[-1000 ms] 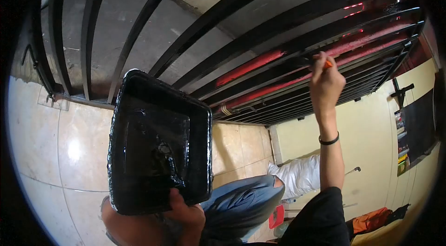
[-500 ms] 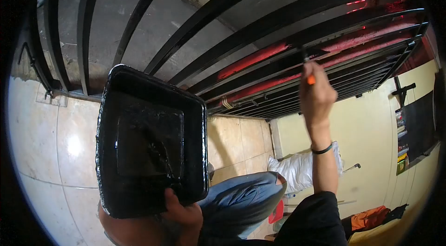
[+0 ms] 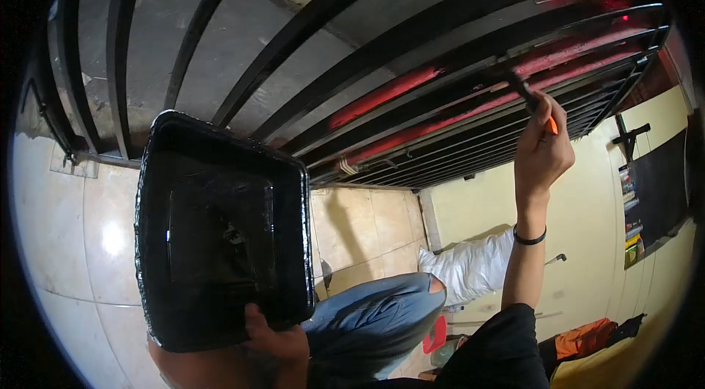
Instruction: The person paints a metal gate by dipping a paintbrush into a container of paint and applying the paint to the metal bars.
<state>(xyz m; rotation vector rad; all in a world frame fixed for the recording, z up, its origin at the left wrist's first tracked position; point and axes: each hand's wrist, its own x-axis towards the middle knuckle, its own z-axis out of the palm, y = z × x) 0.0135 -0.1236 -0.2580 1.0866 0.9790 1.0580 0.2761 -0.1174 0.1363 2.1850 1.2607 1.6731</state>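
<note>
My left hand (image 3: 275,341) grips the near edge of a black tray (image 3: 150,242), its thumb over the rim; dark wet paint (image 3: 235,235) lies inside. On the right, my right hand (image 3: 542,147) is closed around a brush (image 3: 525,92) with an orange handle end. The dark brush head is at the bars of a metal grille (image 3: 411,26), blurred against them. Most bars are black, while a few show red stretches (image 3: 385,97), one left of the brush and others beside and beyond it.
Beyond the grille lies a grey floor. Tiled floor (image 3: 110,205) spreads below the tray. My bent knee (image 3: 389,315) in jeans is at the bottom centre. A white sack (image 3: 470,264) lies by the yellow wall (image 3: 580,198), near a red container (image 3: 435,334) and orange cloth (image 3: 584,339).
The tray has shifted left in view with my left hand. My right hand moved left and down with the brush, then back to the right along the bars.
</note>
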